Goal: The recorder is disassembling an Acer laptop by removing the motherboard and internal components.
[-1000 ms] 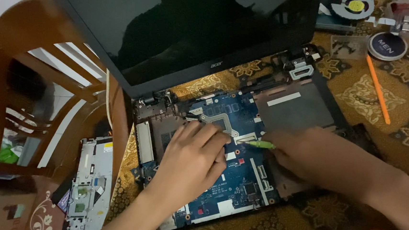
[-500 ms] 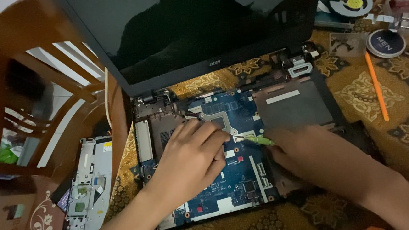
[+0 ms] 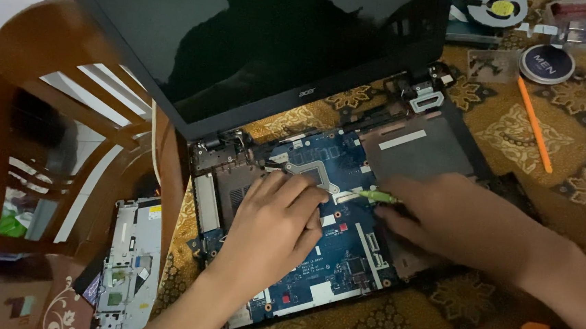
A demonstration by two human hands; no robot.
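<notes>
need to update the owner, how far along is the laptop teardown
Done: the keyboard cover is off on the chair, the fan sits apart, and the blue motherboard is bare. In hand: the left hand presses the board while the right hand works a green-tipped tool at it. Left: the board is seated in the base.

My left hand [image 3: 271, 228] lies flat on the blue motherboard [image 3: 342, 254] of the opened laptop [image 3: 259, 59], while my right hand [image 3: 454, 220] pinches a green tool [image 3: 378, 196] against the board.
</notes>
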